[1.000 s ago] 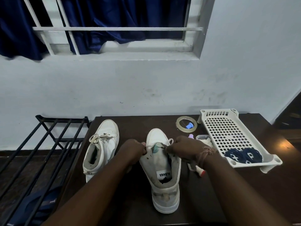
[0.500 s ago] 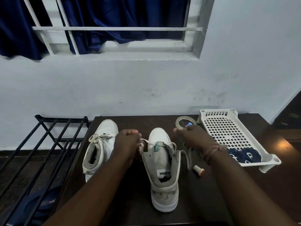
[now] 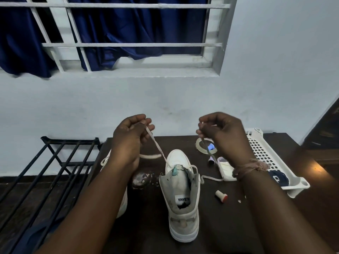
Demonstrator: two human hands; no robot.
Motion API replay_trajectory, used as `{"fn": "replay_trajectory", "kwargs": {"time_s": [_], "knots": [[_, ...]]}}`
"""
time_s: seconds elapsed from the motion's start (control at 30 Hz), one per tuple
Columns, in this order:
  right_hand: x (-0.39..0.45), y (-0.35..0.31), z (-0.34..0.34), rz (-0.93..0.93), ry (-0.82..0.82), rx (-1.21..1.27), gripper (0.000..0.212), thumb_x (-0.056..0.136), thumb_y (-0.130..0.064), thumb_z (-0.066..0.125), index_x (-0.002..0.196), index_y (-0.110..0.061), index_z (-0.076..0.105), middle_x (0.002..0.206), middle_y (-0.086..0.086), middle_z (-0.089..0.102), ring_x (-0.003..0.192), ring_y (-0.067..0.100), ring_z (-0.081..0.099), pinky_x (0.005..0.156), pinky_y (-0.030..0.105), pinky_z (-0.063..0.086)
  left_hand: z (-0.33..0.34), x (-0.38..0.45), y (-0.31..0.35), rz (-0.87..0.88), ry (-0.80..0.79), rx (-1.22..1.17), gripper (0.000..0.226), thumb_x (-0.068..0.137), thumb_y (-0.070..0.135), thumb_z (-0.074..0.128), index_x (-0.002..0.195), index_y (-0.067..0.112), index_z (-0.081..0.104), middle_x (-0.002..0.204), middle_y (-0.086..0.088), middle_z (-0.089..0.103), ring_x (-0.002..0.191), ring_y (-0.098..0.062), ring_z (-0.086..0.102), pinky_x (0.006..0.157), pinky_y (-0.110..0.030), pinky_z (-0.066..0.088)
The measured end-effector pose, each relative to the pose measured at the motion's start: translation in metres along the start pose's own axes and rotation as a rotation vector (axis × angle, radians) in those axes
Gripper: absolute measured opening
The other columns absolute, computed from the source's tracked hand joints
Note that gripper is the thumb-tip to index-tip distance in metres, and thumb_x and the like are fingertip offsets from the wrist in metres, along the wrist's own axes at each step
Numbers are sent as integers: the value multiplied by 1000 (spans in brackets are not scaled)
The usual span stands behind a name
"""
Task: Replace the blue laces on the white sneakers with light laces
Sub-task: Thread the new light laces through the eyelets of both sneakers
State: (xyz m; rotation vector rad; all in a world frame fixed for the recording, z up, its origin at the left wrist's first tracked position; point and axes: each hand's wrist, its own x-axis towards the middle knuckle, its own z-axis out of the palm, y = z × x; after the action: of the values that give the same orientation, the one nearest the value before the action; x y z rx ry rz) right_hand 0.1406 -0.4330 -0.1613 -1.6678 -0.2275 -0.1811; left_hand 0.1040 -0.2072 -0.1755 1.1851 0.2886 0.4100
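Observation:
A white high-top sneaker [image 3: 181, 195] stands on the dark table [image 3: 146, 226], heel toward me. A light lace [image 3: 156, 145] runs up from its lowest eyelets to both hands. My left hand [image 3: 128, 138] grips one end, raised above the table left of the shoe. My right hand [image 3: 222, 134] pinches the other end, raised to the right. The second white sneaker [image 3: 123, 200] stands to the left, mostly hidden behind my left forearm. Rolled blue laces [image 3: 277, 177] lie in the white tray [image 3: 266, 154].
A tape roll [image 3: 200, 145], a small white box [image 3: 226, 171], a red-capped piece [image 3: 221, 196] and a purple item [image 3: 211, 159] lie right of the shoe. A black metal rack [image 3: 55, 171] stands left of the table. The wall is close behind.
Both hands have lifted up and apart from the shoe's tongue, drawing the two lace ends out taut. The camera has tilted upward.

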Motion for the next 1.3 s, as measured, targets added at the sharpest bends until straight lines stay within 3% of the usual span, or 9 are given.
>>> {"fn": "replay_trajectory", "kwargs": {"time_s": [0.1, 0.23, 0.47, 0.6, 0.67, 0.9, 1.0, 1.1, 1.3], "knots": [[-3, 30, 8, 18, -98, -391, 20, 87, -4, 64, 76, -19, 70, 73, -5, 71, 68, 9, 68, 70, 25, 55, -2, 0, -12, -25, -43, 57, 22, 97, -3, 55, 113, 10, 64, 98, -10, 73, 61, -11, 59, 58, -27, 46], [-10, 57, 15, 289, -363, -607, 31, 86, -32, 72, 68, -8, 64, 63, -4, 64, 59, 13, 60, 69, 38, 55, -10, 3, -39, -91, -201, 731, 35, 91, -3, 52, 97, 25, 73, 101, 3, 77, 72, -12, 63, 61, -26, 42], [-18, 61, 24, 469, -483, -857, 32, 71, -32, 78, 81, -3, 69, 68, 5, 67, 66, 18, 59, 68, 26, 29, -10, -5, -69, -314, -413, 1301, 48, 92, 55, 64, 66, 16, 68, 66, -1, 63, 63, -17, 60, 61, -26, 40], [-22, 67, 32, 481, -459, -872, 13, 79, -18, 61, 72, -8, 57, 65, 3, 57, 64, 18, 55, 62, 25, 34, -12, -6, -70, -435, -282, 1041, 33, 91, 34, 73, 67, 11, 71, 53, -1, 57, 33, -7, 42, 42, -18, 31], [-24, 71, 37, 470, -454, -915, 18, 87, -18, 56, 71, -11, 53, 68, 2, 54, 76, 21, 57, 84, 33, 47, -12, -8, -69, -481, -179, 854, 25, 90, 23, 72, 79, 0, 71, 54, -5, 58, 29, -10, 38, 40, -15, 29], [-22, 82, 43, 450, -444, -969, 27, 93, -22, 52, 69, -13, 47, 70, -1, 48, 84, 21, 52, 109, 39, 34, -21, 7, -45, -317, 27, 635, 23, 76, 28, 71, 66, 8, 64, 59, -12, 61, 53, -22, 52, 51, -35, 42], [-21, 79, 40, 490, -421, -917, 24, 87, -24, 59, 67, -13, 53, 67, 1, 55, 71, 18, 57, 95, 34, 48, -26, 11, -45, -320, -7, 732, 34, 92, 32, 68, 63, 14, 62, 47, 5, 56, 48, -19, 47, 51, -29, 35], [-17, 64, 25, 569, -370, -751, 36, 84, -39, 69, 62, -12, 59, 60, 3, 61, 48, 14, 56, 53, 20, 46, -29, 12, -49, -212, -31, 1037, 33, 97, 35, 60, 81, 10, 75, 85, -7, 75, 84, -29, 69, 83, -37, 54], [-5, 30, -2, 432, -110, -206, 15, 82, 7, 64, 96, 11, 68, 78, 18, 68, 66, 26, 65, 67, 37, 53, -14, 4, -11, 105, 4, 597, 19, 95, 9, 62, 102, 23, 73, 92, -4, 76, 65, -13, 69, 66, -30, 54]]}}
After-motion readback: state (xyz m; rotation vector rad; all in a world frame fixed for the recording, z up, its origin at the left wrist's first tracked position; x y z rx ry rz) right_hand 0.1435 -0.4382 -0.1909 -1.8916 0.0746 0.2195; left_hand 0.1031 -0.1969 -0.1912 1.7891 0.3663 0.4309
